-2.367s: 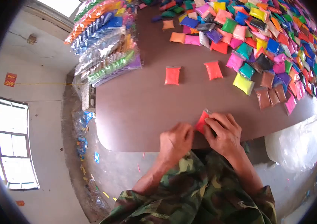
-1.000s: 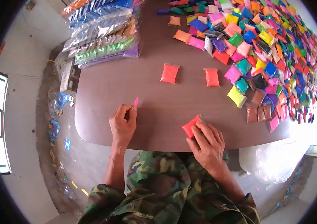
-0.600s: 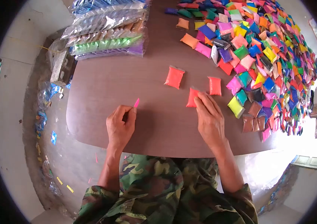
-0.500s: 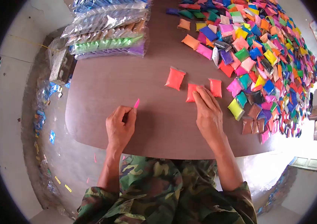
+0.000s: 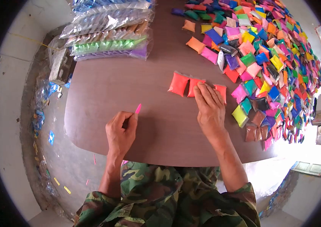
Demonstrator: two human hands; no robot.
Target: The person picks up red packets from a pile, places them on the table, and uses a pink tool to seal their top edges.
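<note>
Red packet (image 5: 192,87) lies on the table (image 5: 100,94), between a left packet (image 5: 178,84) just beside it and a right packet (image 5: 221,90). The right hand (image 5: 210,103) covers its right part; the fingers are close together and laid flat, perhaps to steady it. The thumb is hidden, so I cannot tell if it grips. The left hand (image 5: 121,128), well apart, pinches a pink strip (image 5: 138,108), seemingly to keep it off the packets. The pile (image 5: 264,58) is to the right, the bags (image 5: 109,39) at far left.

Mid red pkt (image 5: 192,87) pt.-hidden
</note>
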